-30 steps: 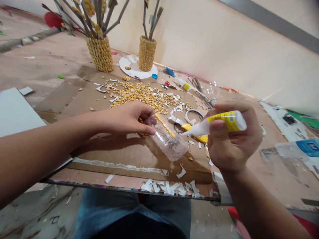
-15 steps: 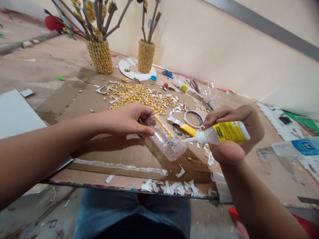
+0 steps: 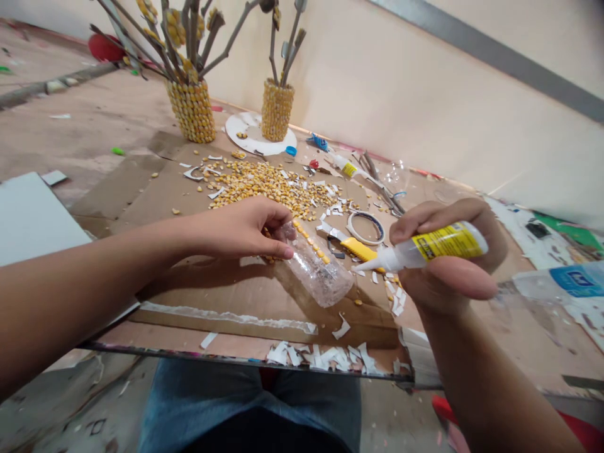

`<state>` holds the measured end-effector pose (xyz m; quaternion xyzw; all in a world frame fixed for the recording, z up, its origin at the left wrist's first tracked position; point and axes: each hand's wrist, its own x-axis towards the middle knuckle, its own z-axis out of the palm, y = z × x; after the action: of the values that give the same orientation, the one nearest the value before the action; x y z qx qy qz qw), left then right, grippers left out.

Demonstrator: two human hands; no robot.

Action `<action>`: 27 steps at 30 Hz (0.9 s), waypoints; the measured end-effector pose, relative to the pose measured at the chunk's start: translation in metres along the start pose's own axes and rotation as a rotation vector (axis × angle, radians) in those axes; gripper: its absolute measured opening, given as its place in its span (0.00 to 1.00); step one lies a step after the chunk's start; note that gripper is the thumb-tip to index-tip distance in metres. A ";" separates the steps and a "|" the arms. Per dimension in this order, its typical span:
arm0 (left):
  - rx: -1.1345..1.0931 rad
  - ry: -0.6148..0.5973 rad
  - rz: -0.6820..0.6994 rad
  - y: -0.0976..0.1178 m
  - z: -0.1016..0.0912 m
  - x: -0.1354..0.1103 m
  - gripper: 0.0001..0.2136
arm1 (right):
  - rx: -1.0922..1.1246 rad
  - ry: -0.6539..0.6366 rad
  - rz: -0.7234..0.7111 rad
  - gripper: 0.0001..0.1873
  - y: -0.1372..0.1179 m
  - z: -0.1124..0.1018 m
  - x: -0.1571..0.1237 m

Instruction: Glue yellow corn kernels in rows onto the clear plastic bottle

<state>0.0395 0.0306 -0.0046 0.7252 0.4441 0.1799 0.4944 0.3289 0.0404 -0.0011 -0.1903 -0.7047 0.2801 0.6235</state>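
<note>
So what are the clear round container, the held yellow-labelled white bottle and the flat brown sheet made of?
The clear container: probably glossy plastic, since it's see-through with bright glints. The white bottle: likely smooth plastic; its walls look cloudy. The brown sheet: seemingly matte cardboard, with a pale torn strip.

Two glue bottles [image 3: 436,244] — two corn-covered vases [image 3: 278,113]

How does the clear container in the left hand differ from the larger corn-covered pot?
The clear container shows one row of kernels; the larger corn-covered pot shows many. The left hand holds the container tilted; the pot stands upright. The pot holds branches; the container shows none. Both carry yellow kernels.
</note>
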 end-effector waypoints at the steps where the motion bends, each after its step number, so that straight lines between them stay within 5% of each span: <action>1: 0.003 0.000 -0.001 0.000 0.000 0.000 0.13 | -0.013 0.008 -0.004 0.28 0.001 0.001 0.000; 6: 0.002 0.002 -0.005 -0.001 0.000 -0.001 0.13 | -0.027 0.038 0.121 0.29 -0.001 0.006 -0.002; 12: -0.026 -0.011 -0.020 0.002 0.001 -0.001 0.12 | 0.197 0.070 0.675 0.27 -0.006 0.014 -0.003; 15: -0.028 -0.007 -0.022 0.003 0.001 -0.001 0.12 | 0.279 0.093 0.796 0.24 -0.006 0.013 0.000; 22: -0.036 -0.009 -0.015 0.004 0.001 -0.002 0.12 | 0.292 -0.144 0.720 0.19 -0.003 -0.011 0.010; 27: -0.046 -0.008 -0.023 0.005 0.001 -0.002 0.12 | 0.088 -0.096 0.487 0.22 0.001 -0.011 0.008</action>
<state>0.0414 0.0277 -0.0007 0.7092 0.4460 0.1817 0.5149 0.3381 0.0475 0.0054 -0.3136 -0.6540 0.4610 0.5113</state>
